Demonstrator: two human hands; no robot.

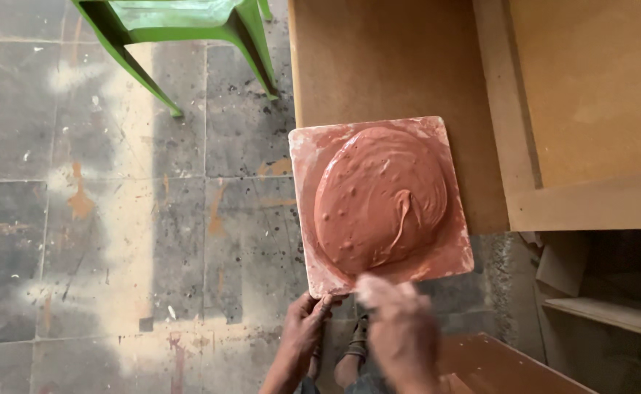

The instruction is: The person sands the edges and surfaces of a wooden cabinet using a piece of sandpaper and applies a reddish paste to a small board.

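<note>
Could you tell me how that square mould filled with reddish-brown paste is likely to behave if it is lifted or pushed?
The square mould looks brimful of wet paste, so it is probably heavy for its size and would slop if tilted. Paste smeared over its rim suggests a slippery grip. It overhangs the board's edge, so a push may tip it.

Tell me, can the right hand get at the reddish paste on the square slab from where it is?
Probably yes: the right hand is at the slab's near edge, with nothing between it and the paste.

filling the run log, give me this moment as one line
left hand: grips near edge of square mould | right hand: blurred, at same edge | mould: reddish-brown paste, on wooden bench
</note>
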